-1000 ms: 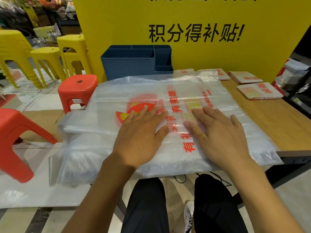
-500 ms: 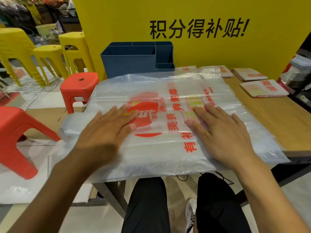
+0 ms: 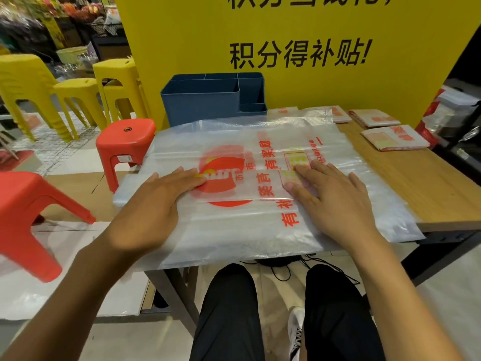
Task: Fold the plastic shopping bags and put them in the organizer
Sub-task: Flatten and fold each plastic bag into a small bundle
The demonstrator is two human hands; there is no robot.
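A large clear plastic shopping bag (image 3: 250,152) with red print lies spread over the wooden table (image 3: 426,183), its near part folded over. My left hand (image 3: 156,201) presses flat on the bag's left side, fingers straight. My right hand (image 3: 335,199) lies flat on the bag to the right of the print. A blue organizer (image 3: 208,100) with several compartments stands at the back of the table, behind the bag. Folded bags (image 3: 395,138) (image 3: 372,120) (image 3: 338,114) lie at the back right.
A yellow board (image 3: 299,35) with black lettering stands behind the table. Red stools (image 3: 125,142) (image 3: 28,217) and yellow stools (image 3: 23,84) stand on the floor to the left. Clear sheets (image 3: 78,277) lie on the floor at the left. My legs are under the table edge.
My left hand slid leftward across the bag from beside the right hand to the bag's left side. The right hand stayed pressed in place.
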